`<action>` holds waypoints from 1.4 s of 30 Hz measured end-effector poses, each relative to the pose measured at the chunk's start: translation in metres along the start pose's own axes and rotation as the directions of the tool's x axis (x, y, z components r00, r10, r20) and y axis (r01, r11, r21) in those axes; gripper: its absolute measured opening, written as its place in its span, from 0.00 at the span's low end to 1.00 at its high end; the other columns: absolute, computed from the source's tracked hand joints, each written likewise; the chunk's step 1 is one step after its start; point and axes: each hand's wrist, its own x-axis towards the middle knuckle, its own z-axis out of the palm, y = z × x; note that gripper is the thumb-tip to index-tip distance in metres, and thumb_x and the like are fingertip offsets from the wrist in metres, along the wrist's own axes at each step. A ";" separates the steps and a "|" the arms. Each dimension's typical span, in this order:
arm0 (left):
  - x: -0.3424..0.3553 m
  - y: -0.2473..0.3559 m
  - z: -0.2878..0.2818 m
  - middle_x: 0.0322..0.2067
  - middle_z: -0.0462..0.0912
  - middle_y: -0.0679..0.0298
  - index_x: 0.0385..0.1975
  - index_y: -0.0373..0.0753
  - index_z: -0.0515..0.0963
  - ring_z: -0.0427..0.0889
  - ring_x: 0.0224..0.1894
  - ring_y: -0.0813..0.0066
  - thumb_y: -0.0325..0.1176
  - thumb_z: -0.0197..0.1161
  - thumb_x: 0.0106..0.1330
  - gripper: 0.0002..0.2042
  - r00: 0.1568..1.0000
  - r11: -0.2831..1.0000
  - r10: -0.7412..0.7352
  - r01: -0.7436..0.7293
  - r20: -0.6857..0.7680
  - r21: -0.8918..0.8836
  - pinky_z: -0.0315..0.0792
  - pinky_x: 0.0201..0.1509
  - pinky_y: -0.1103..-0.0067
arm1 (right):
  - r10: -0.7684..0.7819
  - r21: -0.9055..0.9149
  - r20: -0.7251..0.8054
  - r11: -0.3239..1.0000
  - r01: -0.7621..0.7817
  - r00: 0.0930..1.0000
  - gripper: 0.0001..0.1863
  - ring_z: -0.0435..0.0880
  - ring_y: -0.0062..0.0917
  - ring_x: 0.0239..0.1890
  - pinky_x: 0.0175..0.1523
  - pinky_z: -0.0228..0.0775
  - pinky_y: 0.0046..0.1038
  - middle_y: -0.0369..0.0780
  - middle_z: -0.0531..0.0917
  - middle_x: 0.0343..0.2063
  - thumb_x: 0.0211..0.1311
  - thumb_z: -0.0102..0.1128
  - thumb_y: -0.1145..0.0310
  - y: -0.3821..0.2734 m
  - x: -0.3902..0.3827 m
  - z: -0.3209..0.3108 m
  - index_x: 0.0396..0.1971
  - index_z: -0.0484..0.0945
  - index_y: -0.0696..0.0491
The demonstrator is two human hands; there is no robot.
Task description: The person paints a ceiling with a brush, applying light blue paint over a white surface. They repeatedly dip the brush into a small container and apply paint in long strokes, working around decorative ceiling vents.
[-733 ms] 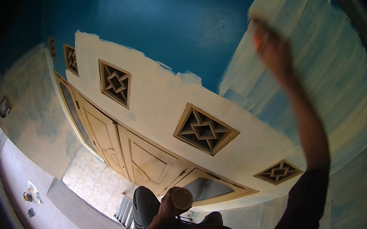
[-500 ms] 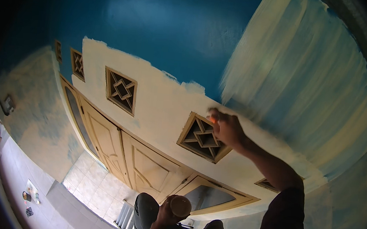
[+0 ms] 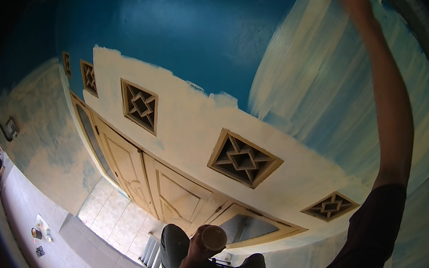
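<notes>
My left hand (image 3: 197,247) grips a small round container (image 3: 213,237) of cream paint near the bottom centre, above my dark-clothed leg. My right arm reaches high on the right, with my right hand (image 3: 356,6) cut off at the top edge, its fingers and anything in them hidden. It is over the streaky cream paint (image 3: 321,77) laid on the blue wall (image 3: 178,23). Below the blue, a cream band (image 3: 185,116) surrounds square lattice vents (image 3: 245,158), (image 3: 138,106) and a smaller vent (image 3: 329,206).
Cream double doors (image 3: 179,192) with glazed side panels stand below the vents. Grey rungs (image 3: 150,251), apparently a ladder, are beside my leg. Far down on the pale floor (image 3: 72,244) lie a small pot (image 3: 36,233) and other small items. A switch box (image 3: 11,128) is on the left wall.
My right hand, holding an orange-handled tool in the earlier frames, came down beside the middle vent and has since swung up to the top edge. My left hand stays low with the container.
</notes>
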 end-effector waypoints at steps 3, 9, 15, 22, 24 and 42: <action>0.000 -0.003 0.000 0.45 0.82 0.53 0.52 0.36 0.72 0.84 0.46 0.55 0.40 0.83 0.43 0.36 0.998 0.998 0.060 -0.060 0.001 -0.028 0.80 0.48 0.67 | -0.021 -0.085 0.226 0.996 0.041 0.974 0.10 0.86 0.35 0.33 0.39 0.79 0.36 0.46 0.85 0.31 0.66 0.58 0.68 -0.031 -0.081 0.026 0.44 0.78 0.57; -0.008 0.003 -0.011 0.46 0.82 0.52 0.52 0.36 0.72 0.84 0.47 0.54 0.40 0.84 0.43 0.36 0.999 0.999 -0.035 0.035 0.026 0.013 0.80 0.49 0.67 | -0.052 0.435 0.464 0.883 -0.177 0.885 0.13 0.87 0.34 0.27 0.31 0.81 0.35 0.46 0.84 0.30 0.55 0.60 0.76 -0.217 -0.302 0.028 0.42 0.76 0.57; -0.016 0.008 -0.019 0.43 0.84 0.55 0.48 0.35 0.76 0.86 0.45 0.64 0.36 0.84 0.42 0.32 0.994 0.994 -0.104 0.103 -0.035 -0.032 0.80 0.48 0.72 | 0.093 0.439 0.551 0.813 -0.383 0.829 0.05 0.86 0.37 0.25 0.32 0.79 0.37 0.45 0.83 0.23 0.66 0.58 0.70 -0.174 -0.273 0.030 0.38 0.77 0.55; -0.007 0.017 -0.016 0.42 0.85 0.56 0.51 0.34 0.72 0.86 0.44 0.65 0.36 0.85 0.41 0.36 0.992 0.994 -0.111 0.109 -0.062 -0.026 0.80 0.48 0.72 | 0.306 0.327 0.096 0.889 -0.320 0.947 0.07 0.85 0.47 0.31 0.36 0.75 0.42 0.52 0.84 0.29 0.65 0.56 0.73 -0.011 -0.067 -0.001 0.36 0.79 0.61; -0.001 0.001 -0.001 0.41 0.85 0.56 0.52 0.33 0.71 0.86 0.43 0.65 0.37 0.85 0.41 0.38 0.999 0.999 -0.018 0.017 0.033 0.029 0.80 0.48 0.72 | 0.187 0.010 0.020 0.982 -0.188 0.982 0.07 0.85 0.48 0.33 0.37 0.75 0.43 0.52 0.85 0.32 0.65 0.58 0.72 0.032 -0.025 -0.052 0.36 0.79 0.61; -0.008 0.003 -0.009 0.44 0.83 0.55 0.50 0.36 0.74 0.86 0.45 0.61 0.39 0.85 0.41 0.35 0.999 0.999 -0.043 0.043 -0.014 0.006 0.80 0.48 0.70 | 0.163 0.342 0.743 0.741 -0.578 0.649 0.27 0.86 0.24 0.39 0.41 0.80 0.28 0.42 0.84 0.43 0.59 0.64 0.78 -0.150 -0.325 -0.066 0.60 0.73 0.52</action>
